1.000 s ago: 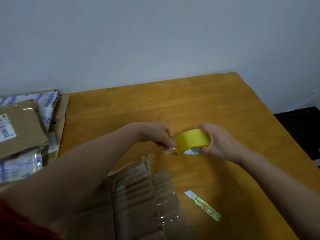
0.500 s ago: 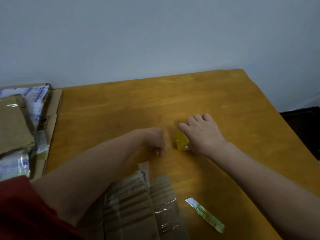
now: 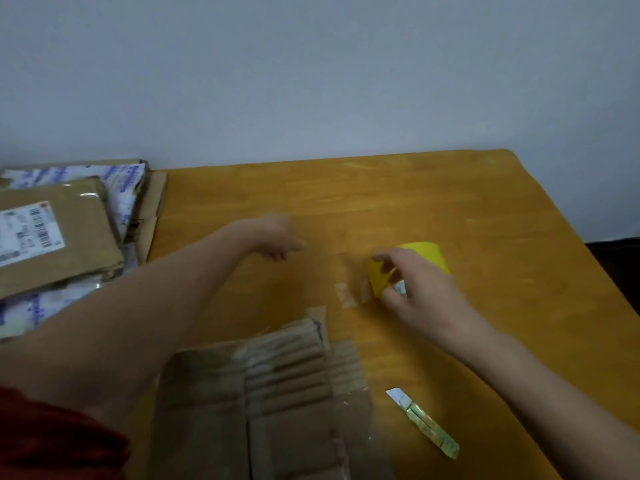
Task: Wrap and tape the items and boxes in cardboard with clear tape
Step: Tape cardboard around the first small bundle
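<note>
My right hand [image 3: 420, 299] grips a yellow roll of clear tape [image 3: 427, 256] just above the wooden table [image 3: 485, 202]. My left hand [image 3: 277, 239] is blurred, to the left of the roll, its fingers curled as if pinching the tape's free end. A faint clear strip [image 3: 346, 294] stretches between the two hands. A corrugated cardboard wrap [image 3: 277, 393], partly covered in clear tape, lies at the near edge below my hands.
A green utility knife [image 3: 424, 422] with its blade out lies right of the cardboard. A pile of brown and white parcels [image 3: 59, 237] fills the table's left end. The table's right edge drops to a dark floor [image 3: 620, 258].
My hands have drawn apart: the left moved left and away, the right moved right with the roll, which now shows more of its side. A length of tape has come off the roll.
</note>
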